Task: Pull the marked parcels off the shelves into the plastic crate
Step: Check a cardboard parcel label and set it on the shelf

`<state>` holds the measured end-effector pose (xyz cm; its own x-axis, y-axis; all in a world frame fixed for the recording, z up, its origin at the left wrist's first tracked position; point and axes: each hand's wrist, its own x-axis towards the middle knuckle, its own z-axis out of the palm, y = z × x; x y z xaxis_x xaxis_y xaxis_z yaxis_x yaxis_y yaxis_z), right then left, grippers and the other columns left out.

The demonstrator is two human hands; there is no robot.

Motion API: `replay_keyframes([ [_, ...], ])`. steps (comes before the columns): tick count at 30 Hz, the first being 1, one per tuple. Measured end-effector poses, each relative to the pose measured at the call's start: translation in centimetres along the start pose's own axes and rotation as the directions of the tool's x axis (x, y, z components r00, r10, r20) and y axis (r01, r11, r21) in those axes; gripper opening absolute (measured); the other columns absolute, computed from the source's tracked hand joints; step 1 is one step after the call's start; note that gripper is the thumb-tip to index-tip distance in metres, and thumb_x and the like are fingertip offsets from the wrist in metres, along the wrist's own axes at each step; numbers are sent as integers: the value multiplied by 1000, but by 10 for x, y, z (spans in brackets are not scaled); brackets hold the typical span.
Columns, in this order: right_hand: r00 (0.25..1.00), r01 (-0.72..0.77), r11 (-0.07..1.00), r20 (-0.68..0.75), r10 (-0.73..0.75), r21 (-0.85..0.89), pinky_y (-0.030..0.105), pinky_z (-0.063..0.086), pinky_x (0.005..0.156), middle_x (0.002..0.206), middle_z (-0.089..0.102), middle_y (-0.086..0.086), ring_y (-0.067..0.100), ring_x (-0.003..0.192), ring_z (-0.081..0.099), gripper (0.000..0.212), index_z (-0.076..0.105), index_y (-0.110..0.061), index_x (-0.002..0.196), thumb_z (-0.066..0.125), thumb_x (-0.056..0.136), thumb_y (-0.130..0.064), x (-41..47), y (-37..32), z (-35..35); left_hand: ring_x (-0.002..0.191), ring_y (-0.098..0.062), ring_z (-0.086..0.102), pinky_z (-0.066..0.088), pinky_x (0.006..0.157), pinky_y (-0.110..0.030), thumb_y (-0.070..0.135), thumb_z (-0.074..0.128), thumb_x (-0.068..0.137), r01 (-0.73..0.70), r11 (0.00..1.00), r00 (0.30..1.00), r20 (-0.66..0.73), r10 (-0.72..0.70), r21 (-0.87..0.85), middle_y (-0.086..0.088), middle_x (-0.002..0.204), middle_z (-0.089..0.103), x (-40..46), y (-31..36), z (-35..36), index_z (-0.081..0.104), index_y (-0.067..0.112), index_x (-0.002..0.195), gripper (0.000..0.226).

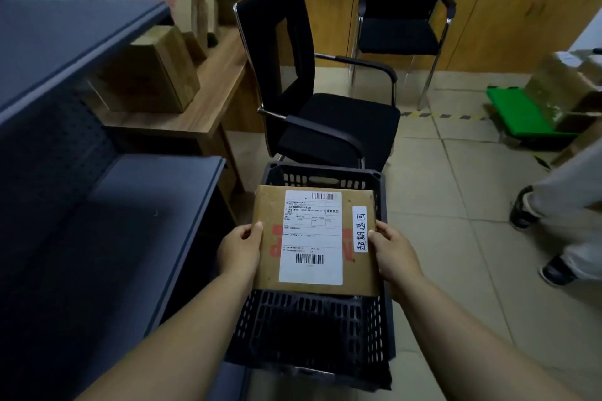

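Grey metal shelving (65, 172) down the left, a wooden desk (208, 101) with cardboard boxes (153, 72) behind it, a black armchair (319, 101) just beyond the black slotted plastic crate (312, 329) on the tiled floor. Above the crate's open top — a flat cardboard parcel (312, 238), face up, with a white shipping label (311, 238) and a handwritten strip (360, 228) along its right edge. Gripped from both sides — left hand (241, 251) and right hand (392, 254), thumbs on top, the other fingers hidden underneath.
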<state>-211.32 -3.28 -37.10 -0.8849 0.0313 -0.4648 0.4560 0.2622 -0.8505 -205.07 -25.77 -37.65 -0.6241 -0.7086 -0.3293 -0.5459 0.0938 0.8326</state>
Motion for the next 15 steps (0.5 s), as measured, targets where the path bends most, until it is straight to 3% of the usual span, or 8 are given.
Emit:
replay_keyframes([
  [5,996,-90,996,-22,90,-14,33,53,68,101,69,-3,16,88,66,36,55,-26,128,46,93,-26,20,33,17,84,-25,64,54,81,-42,38,50,92,42,997,998,35,-45,71,-4,89,69,25,-30,21,66,19,96,26],
  [9,988,-147,987,-48,144,-67,38,54,77,97,69,-6,15,89,64,37,57,-26,127,47,92,-25,34,60,30,77,-23,62,53,74,-36,37,48,93,55,988,996,58,-64,143,-2,83,66,40,-61,36,65,18,91,26],
  [15,968,-245,965,-85,237,-97,27,45,62,80,63,-16,5,77,60,37,56,-24,128,45,93,-21,43,102,51,79,-24,59,48,73,-33,37,49,93,104,960,987,90,-132,261,-3,83,64,58,-109,49,66,15,94,28],
])
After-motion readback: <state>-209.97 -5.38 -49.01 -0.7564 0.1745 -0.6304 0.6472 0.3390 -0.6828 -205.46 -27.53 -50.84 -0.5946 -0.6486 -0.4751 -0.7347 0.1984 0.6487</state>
